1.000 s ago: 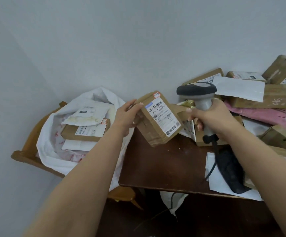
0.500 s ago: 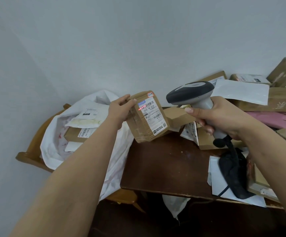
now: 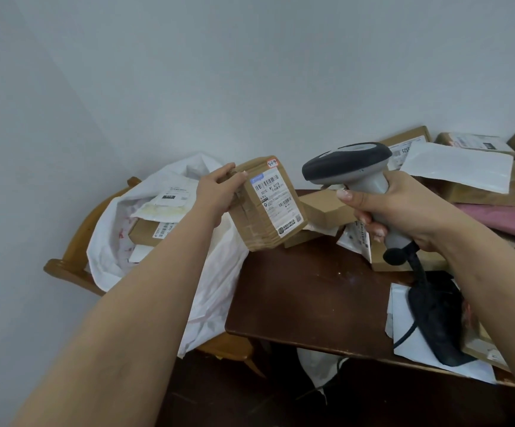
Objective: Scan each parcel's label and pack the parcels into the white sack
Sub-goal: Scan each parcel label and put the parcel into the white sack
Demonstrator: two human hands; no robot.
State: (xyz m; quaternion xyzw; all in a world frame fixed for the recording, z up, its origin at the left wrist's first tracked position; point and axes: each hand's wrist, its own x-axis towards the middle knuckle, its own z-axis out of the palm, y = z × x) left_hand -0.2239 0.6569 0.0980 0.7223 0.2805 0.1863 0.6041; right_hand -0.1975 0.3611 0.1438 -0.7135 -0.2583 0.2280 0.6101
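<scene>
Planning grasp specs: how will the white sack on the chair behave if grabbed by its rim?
Likely floppy: the white sack drapes in folds over the wooden chair. Its thin rim would probably collapse under a one-sided pull. With boxes and mailers already inside, it may sag or spill if lifted.

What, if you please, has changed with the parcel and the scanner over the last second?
The grey handheld barcode scanner in the right hand tilted its head towards the brown cardboard parcel. A red scan line showed on the parcel's white label half a second ago and is gone now. The left hand holds the parcel as before, label facing the scanner. The white sack on the wooden chair and the parcels on the dark wooden table look unchanged.
</scene>
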